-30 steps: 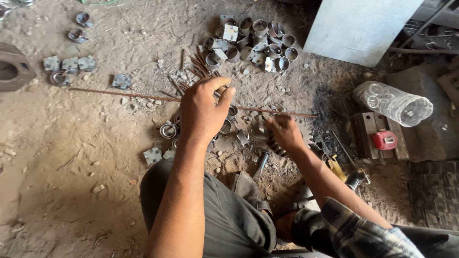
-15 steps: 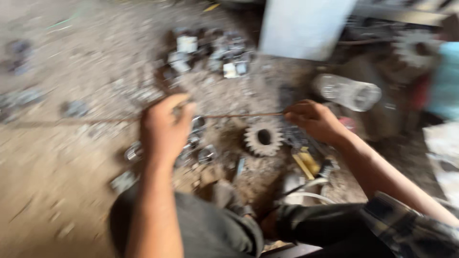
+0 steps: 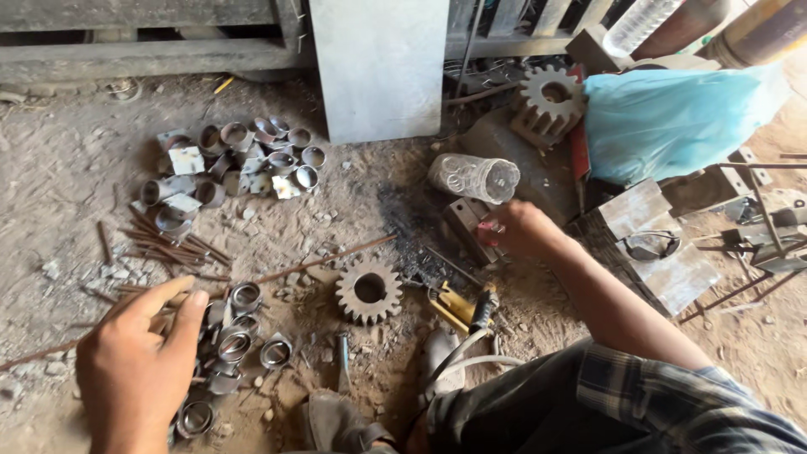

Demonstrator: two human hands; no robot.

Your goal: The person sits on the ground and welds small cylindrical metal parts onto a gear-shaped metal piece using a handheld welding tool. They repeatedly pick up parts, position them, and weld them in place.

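Observation:
My left hand (image 3: 139,370) is low at the left, thumb and forefinger pinched on a thin rusty rod (image 3: 328,256) that slants across the dirt floor. Short metal rings (image 3: 239,332) lie right beside that hand. My right hand (image 3: 525,229) reaches out to the right over a metal block (image 3: 461,220), its fingertips closed on a small red piece (image 3: 490,227). Between the hands, a toothed gear (image 3: 368,291) lies flat on the ground.
Rings and small plates (image 3: 235,164) are heaped at the back left, above a bundle of short rods (image 3: 168,244). A clear plastic bottle (image 3: 473,176), a grey panel (image 3: 382,67), a bigger gear (image 3: 546,97) and a blue bag (image 3: 672,118) stand behind. A yellow-handled tool (image 3: 458,307) lies near my knee.
My right hand let go of the rod and moved right to the red piece on the block. The view swung right and up. My left hand stays on the rod.

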